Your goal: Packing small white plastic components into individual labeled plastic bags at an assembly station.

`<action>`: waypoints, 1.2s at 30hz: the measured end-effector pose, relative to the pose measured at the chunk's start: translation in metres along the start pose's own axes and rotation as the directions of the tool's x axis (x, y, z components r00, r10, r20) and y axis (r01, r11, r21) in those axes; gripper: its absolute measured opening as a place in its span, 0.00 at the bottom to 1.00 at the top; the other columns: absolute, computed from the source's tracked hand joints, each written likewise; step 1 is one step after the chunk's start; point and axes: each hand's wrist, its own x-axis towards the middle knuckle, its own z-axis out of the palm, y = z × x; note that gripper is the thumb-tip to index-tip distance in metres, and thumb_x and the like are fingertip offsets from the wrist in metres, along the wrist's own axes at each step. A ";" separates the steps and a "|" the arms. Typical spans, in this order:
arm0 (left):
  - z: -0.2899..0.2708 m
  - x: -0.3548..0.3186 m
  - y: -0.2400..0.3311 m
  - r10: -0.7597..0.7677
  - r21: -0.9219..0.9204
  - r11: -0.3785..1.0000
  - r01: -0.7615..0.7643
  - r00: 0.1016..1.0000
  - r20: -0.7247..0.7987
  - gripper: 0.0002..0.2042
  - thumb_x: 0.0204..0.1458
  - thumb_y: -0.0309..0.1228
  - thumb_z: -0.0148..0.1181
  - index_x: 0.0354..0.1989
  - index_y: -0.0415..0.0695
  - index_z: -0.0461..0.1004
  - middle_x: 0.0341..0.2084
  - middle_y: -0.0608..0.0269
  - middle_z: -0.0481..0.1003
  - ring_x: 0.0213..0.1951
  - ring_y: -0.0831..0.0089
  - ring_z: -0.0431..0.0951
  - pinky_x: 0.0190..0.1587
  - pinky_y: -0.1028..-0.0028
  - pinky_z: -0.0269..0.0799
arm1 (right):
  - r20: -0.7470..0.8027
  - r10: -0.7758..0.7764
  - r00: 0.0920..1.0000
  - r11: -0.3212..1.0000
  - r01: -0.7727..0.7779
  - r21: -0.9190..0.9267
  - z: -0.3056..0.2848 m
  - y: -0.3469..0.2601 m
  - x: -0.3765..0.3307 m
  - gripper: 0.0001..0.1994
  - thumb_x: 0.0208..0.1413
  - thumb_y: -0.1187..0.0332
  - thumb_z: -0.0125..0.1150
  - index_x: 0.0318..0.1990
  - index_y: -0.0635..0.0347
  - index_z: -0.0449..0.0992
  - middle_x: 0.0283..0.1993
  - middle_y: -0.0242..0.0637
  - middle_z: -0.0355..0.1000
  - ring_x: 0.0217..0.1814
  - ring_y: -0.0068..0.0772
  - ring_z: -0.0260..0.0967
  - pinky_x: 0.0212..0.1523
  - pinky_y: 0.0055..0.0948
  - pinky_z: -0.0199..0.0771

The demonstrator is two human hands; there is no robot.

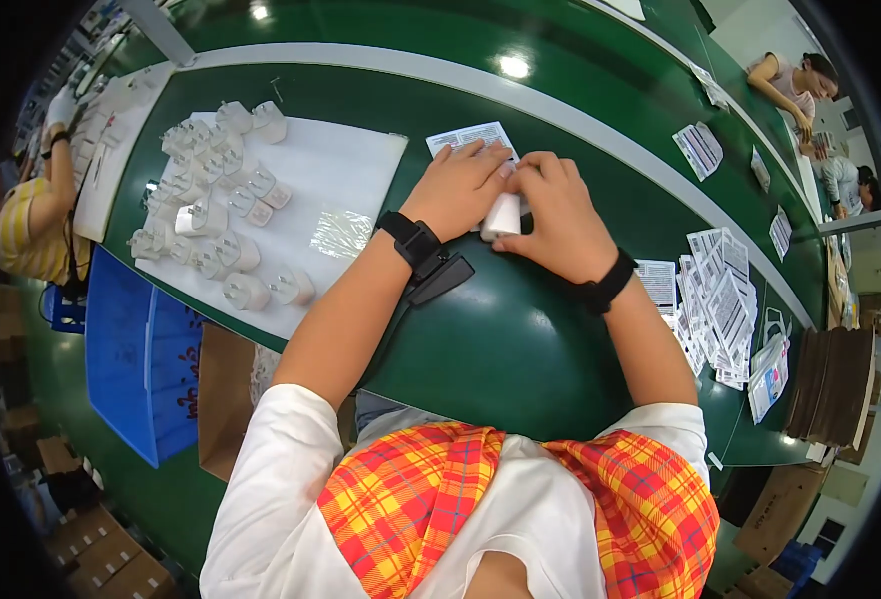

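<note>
A white plug charger (501,218) lies between my hands on the green tabletop. My right hand (557,215) is closed on it, with the thumb at its near end and the fingers bent over its far side. My left hand (463,187) meets it from the other side, fingers close together and their tips against its far end; the left thumb is hidden. Just beyond the left fingers, partly under them, is a printed leaflet (470,137). The far end of the charger is hidden by my fingers.
On the left, a white foam sheet (350,160) carries several white plug chargers (223,165) and a clear plastic bag (342,233). Many leaflets (717,309) pile up at right. A blue crate (121,349) stands below left. Beyond a pale rail (400,57), more leaflets lie near other people.
</note>
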 end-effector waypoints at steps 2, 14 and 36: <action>0.001 -0.004 0.007 0.011 0.076 0.997 -0.011 1.000 -0.004 0.21 0.59 0.37 0.48 0.60 0.44 0.66 0.59 0.48 0.66 0.66 0.53 0.59 0.64 0.45 0.51 | -0.047 0.042 0.998 0.999 -0.042 0.001 0.011 0.008 0.001 0.23 0.39 0.71 0.71 0.43 0.62 0.66 0.47 0.49 0.66 0.48 0.53 0.64 0.48 0.41 0.68; -0.007 -0.008 0.015 0.038 0.145 0.989 -0.025 0.995 -0.091 0.23 0.55 0.29 0.54 0.61 0.44 0.65 0.57 0.43 0.66 0.64 0.53 0.63 0.61 0.47 0.58 | 0.236 0.276 0.932 0.932 -0.320 0.171 0.011 0.035 0.017 0.13 0.49 0.72 0.63 0.36 0.62 0.63 0.33 0.42 0.70 0.35 0.52 0.69 0.36 0.40 0.69; 0.005 0.008 0.027 -0.316 -0.880 0.459 0.124 0.948 -0.031 0.13 0.59 0.34 0.57 0.43 0.34 0.76 0.33 0.63 0.78 0.36 0.78 0.75 0.39 0.77 0.70 | 0.340 0.572 0.746 0.319 -0.585 0.746 -0.007 0.055 -0.023 0.15 0.65 0.64 0.54 0.45 0.71 0.74 0.37 0.38 0.72 0.36 0.23 0.70 0.41 0.21 0.71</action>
